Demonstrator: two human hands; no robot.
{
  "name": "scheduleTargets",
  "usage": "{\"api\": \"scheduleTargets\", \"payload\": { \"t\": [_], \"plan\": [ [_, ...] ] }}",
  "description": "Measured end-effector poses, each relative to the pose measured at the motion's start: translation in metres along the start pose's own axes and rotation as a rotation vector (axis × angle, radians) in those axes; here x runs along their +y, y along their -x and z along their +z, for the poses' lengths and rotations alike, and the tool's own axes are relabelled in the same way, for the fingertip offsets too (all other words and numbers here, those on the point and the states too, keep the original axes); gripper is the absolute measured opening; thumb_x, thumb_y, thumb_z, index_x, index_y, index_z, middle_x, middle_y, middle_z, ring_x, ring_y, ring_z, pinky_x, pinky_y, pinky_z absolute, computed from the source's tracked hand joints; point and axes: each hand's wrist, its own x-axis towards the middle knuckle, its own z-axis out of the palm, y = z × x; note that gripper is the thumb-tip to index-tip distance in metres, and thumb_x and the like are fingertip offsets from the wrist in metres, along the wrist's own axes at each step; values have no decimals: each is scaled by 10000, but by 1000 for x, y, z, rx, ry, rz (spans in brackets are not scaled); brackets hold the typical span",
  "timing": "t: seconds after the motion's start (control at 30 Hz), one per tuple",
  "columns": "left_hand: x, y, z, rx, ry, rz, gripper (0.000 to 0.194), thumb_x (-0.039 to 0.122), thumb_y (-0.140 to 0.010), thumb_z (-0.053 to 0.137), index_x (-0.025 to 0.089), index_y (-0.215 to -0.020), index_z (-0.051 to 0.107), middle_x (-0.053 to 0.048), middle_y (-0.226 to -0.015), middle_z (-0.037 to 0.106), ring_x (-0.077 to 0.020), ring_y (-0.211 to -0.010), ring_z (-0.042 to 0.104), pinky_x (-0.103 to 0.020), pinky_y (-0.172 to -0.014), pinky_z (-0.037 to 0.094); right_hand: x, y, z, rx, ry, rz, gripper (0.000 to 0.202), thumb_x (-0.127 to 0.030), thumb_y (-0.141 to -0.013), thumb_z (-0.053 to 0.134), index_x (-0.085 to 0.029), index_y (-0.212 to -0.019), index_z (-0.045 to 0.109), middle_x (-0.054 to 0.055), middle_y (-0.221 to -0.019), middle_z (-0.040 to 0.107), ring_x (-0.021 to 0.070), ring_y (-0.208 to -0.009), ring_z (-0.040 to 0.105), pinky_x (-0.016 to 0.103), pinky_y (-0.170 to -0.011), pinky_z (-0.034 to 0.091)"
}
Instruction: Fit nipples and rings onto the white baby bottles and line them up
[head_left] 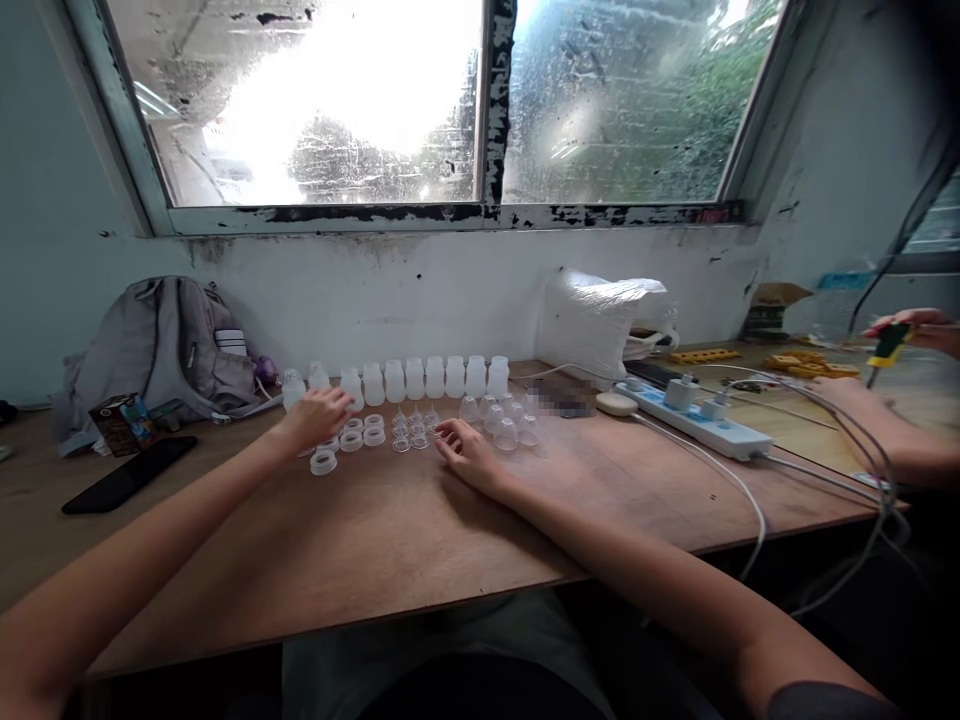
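A row of frosted white baby bottles (414, 380) stands along the back of the wooden table. My left hand (319, 415) is over the row's left end, palm down and fingers apart, close in front of a capped-looking bottle (319, 374). White screw rings (373, 432), some stacked, lie below and right of it; part of them is hidden by the hand. Clear bottle teats (400, 432) sit in short rows in the middle. My right hand (471, 458) rests at their right edge, fingers slightly bent and apart, fingertips by the nearest teats. Clear dome caps (505, 432) are grouped just behind it.
At the left are a grey backpack (172, 345), a small box (124, 424) and a black phone (131, 475). A power strip (694, 420) with trailing cables and a white bag (589, 325) stand right. Another person's hand holds a yellow-black screwdriver (889, 345) at the far right.
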Motion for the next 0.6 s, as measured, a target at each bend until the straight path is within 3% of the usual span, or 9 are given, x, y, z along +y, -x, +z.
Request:
{"api": "scheduleTargets", "payload": {
  "t": [0.1,0.23,0.43,0.6],
  "plan": [
    [25,40,2,-19,-17,-8,352,376,-846,309,151,-1007,526,-112,-966,568,-225,-850,532,-317,-701,383,4,1,3,-93,194,-144,304,-268,-779,473,-190,-1071,510,98,-1049,503,196,-1000,461,360,-857,379],
    [39,74,4,-75,9,-82,312,355,-834,330,137,-944,524,-118,-961,553,-225,-846,532,-309,-675,401,11,1,12,-275,373,-106,514,-480,-775,441,-249,-1232,398,130,-1265,358,291,-1184,289,459,-925,279],
    [37,75,8,-99,67,-157,285,340,-830,322,130,-895,503,-109,-861,563,-214,-746,554,-301,-605,435,13,-7,19,-404,416,-40,560,-571,-793,313,-292,-1278,325,102,-1337,288,295,-1235,212,468,-954,214],
    [41,65,21,-28,125,-121,264,311,-842,308,133,-897,495,-107,-874,554,-204,-723,562,-275,-543,436,9,-11,20,-377,411,-93,536,-539,-794,356,-241,-1238,386,107,-1247,411,285,-1168,315,459,-925,250]
  ]
}}
